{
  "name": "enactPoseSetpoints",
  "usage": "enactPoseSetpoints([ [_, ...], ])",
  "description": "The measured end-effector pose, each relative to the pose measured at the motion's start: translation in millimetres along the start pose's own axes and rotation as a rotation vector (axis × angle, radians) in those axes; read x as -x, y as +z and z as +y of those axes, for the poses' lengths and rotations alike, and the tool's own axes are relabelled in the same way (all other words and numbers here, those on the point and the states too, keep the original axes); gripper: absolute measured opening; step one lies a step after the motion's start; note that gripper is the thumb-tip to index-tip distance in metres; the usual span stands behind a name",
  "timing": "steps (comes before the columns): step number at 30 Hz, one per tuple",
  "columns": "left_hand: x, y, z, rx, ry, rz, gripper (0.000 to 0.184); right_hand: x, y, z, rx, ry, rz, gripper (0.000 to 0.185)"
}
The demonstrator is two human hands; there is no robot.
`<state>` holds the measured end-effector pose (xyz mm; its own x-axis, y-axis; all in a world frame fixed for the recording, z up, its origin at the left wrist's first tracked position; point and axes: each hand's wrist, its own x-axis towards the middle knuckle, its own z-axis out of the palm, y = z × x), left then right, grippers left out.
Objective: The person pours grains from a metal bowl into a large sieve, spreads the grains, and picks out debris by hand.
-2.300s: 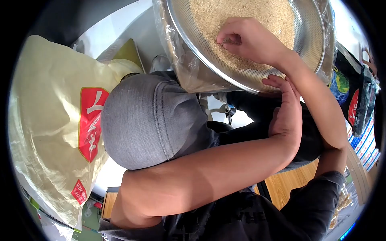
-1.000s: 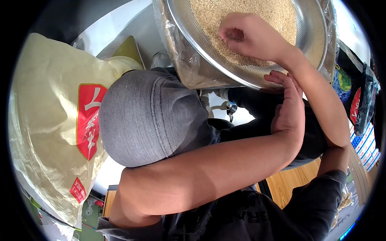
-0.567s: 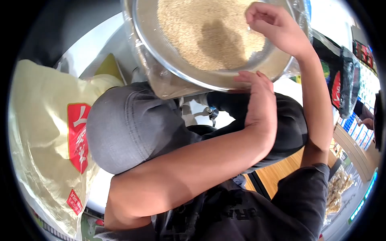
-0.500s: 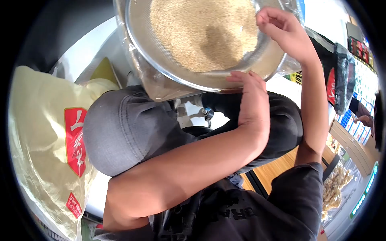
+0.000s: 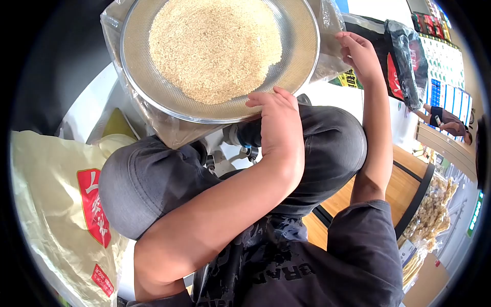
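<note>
A round metal sieve [image 5: 134,82] heaped with pale, tan grains [image 5: 215,51] sits above my knees. Under and around it, a clear plastic bag [image 5: 171,130] spreads out. My left hand [image 5: 279,115] holds the near right rim, its fingertips curled over the edge. Beyond the rim on the right, my right hand [image 5: 360,53] is beside the bag's edge with thumb and fingers pinched together. Whatever lies between those fingertips is too small to make out.
To my left stands a large pale yellow sack [image 5: 46,204] with a red label. Dark packages [image 5: 404,61] lie at the upper right. Bagged dried goods [image 5: 432,210] are at the right, and another person [image 5: 450,123] is in the background.
My right hand has moved from over the sieve's right side to outside its rim. The sieve and my left hand appear farther left, partly because the whole view has shifted.
</note>
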<state>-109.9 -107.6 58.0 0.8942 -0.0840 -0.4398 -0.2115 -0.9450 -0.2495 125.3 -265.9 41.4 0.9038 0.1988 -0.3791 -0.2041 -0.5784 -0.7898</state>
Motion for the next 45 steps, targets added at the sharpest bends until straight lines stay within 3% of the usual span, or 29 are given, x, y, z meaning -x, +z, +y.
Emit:
enactPoseSetpoints([
  [7,0,0,0,0.011,0.011,-0.029,0.055,-2,3,-2,0.118,-0.014,0.044,0.021],
  [11,-2,1,6,-0.002,-0.043,-0.012,0.054,1,20,-14,0.297,-0.348,0.030,0.020],
  [13,-1,1,5,0.000,-0.031,-0.006,0.054,9,41,-31,0.294,-0.405,-0.211,0.020],
  [14,-2,2,6,-0.002,-0.029,-0.018,0.054,16,55,-39,0.286,-0.399,-0.219,0.020],
  [16,-4,5,10,0.005,-0.065,0.021,0.052,31,89,-51,0.453,-0.417,-0.535,0.022],
  [17,-4,4,10,0.004,-0.058,0.011,0.052,31,102,-51,0.445,-0.408,-0.540,0.022],
  [19,-3,2,7,-0.022,-0.038,0.010,0.050,25,126,-47,0.580,-0.485,-0.844,0.021],
  [20,-4,3,8,-0.017,-0.049,0.014,0.049,24,137,-43,0.570,-0.476,-0.848,0.021],
  [22,-5,5,9,0.000,-0.054,0.021,0.049,20,154,-34,0.378,-0.145,-1.087,0.023],
  [26,-5,5,11,0.015,-0.071,0.036,0.050,16,169,-21,0.348,-0.034,-1.153,0.026],
  [28,-5,4,11,0.004,-0.058,0.027,0.051,24,170,-32,0.458,-0.139,-1.036,0.017],
  [34,-6,2,11,0.035,-0.045,-0.001,0.056,26,175,-24,0.624,-0.298,-1.091,0.015],
  [38,-7,2,13,0.014,-0.034,-0.019,0.059,17,177,-27,0.569,-0.331,-1.097,0.020],
  [40,-8,3,14,0.020,-0.020,-0.029,0.059,12,177,-22,0.512,-0.455,-1.064,0.022],
  [45,-7,1,13,0.008,-0.026,-0.034,0.059,13,177,-19,0.522,-0.417,-1.045,0.018],
])
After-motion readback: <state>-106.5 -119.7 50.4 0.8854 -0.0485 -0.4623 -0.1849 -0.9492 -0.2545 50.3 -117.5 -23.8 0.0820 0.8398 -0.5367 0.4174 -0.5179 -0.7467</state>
